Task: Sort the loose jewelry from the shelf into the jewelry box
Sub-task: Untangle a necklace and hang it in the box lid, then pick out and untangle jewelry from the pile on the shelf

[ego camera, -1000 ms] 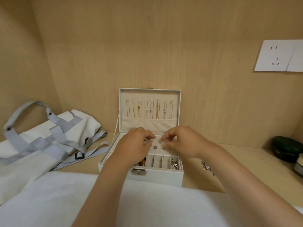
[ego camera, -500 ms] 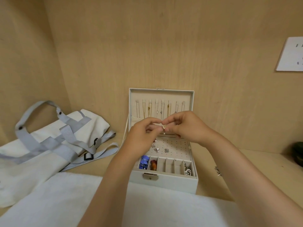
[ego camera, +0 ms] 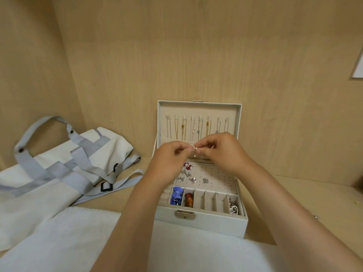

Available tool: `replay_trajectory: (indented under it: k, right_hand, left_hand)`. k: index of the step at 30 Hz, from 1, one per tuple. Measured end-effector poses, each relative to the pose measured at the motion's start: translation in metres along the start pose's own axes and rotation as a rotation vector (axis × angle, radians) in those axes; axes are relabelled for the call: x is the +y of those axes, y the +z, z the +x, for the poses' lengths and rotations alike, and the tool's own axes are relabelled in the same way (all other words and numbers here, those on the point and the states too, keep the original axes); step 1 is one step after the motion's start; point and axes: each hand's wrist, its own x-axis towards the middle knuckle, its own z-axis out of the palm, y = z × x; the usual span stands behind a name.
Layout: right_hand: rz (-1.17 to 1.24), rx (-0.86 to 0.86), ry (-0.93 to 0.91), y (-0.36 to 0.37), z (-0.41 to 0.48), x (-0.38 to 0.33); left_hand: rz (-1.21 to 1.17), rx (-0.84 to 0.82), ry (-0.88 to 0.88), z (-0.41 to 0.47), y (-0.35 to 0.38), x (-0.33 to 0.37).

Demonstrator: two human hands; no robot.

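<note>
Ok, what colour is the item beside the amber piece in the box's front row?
Blue; the item lies left of the amber piece, clearest in the head view.

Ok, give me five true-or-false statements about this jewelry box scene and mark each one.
1. The jewelry box has its lid standing open. True.
2. The left hand and right hand both pinch a gold earring above the box. True.
3. The blue piece lies in the rightmost front compartment. False: the blue piece lies in the leftmost.
4. The tote bag lies right of the box. False: the tote bag lies to its left.
5. Inside the lid hang necklaces. True.
</note>
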Motion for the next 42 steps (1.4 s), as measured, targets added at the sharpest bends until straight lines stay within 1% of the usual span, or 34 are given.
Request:
replay_trajectory:
  k: [3,5,8,10,13,16,20,23,28,33,35,39,42]
  right_hand:
    - [-0.210,0.001,0.019,0.005,-0.001,0.009]
    - [-0.323,-0.010,0.013,0.008,-0.003,0.011]
    - [-0.463,-0.016,-0.034,0.012,-0.006,0.009]
    - [-0.536,-0.018,-0.078,0.015,-0.007,0.007]
    - [-0.584,-0.019,-0.153,0.018,-0.007,0.006]
    - [-0.605,-0.062,-0.184,0.021,-0.009,0.003]
    - [-0.593,-0.153,-0.156,0.017,-0.009,0.001]
    - [-0.548,-0.184,-0.125,0.013,-0.008,0.001]
    - [-0.472,-0.191,-0.061,0.017,-0.005,0.005]
    - [-0.482,-0.191,-0.071,0.017,-0.006,0.005]
    - [-0.434,-0.205,-0.062,0.016,-0.007,0.006]
    - [-0.252,-0.141,-0.014,-0.007,-0.011,0.007]
    - [-0.248,-0.090,0.005,-0.040,-0.021,0.011]
  left_hand:
    - [0.303,-0.058,0.020,0.002,-0.001,-0.013]
    - [0.386,-0.107,0.010,0.001,-0.001,-0.016]
    - [0.431,-0.170,0.017,-0.001,0.000,-0.013]
    - [0.447,-0.182,0.030,-0.003,-0.001,-0.010]
    - [0.447,-0.178,0.038,-0.004,-0.002,-0.009]
    - [0.438,-0.173,0.060,-0.004,-0.001,-0.011]
    - [0.453,-0.168,0.081,-0.002,0.000,-0.015]
    - [0.468,-0.179,0.084,-0.002,0.002,-0.017]
    - [0.474,-0.173,0.076,-0.002,0.003,-0.017]
    - [0.477,-0.168,0.071,-0.003,0.003,-0.015]
    - [0.479,-0.162,0.067,-0.004,0.003,-0.014]
    - [0.456,-0.082,0.090,-0.006,0.004,-0.008]
    - [0.467,-0.040,0.127,-0.008,0.008,0.004]
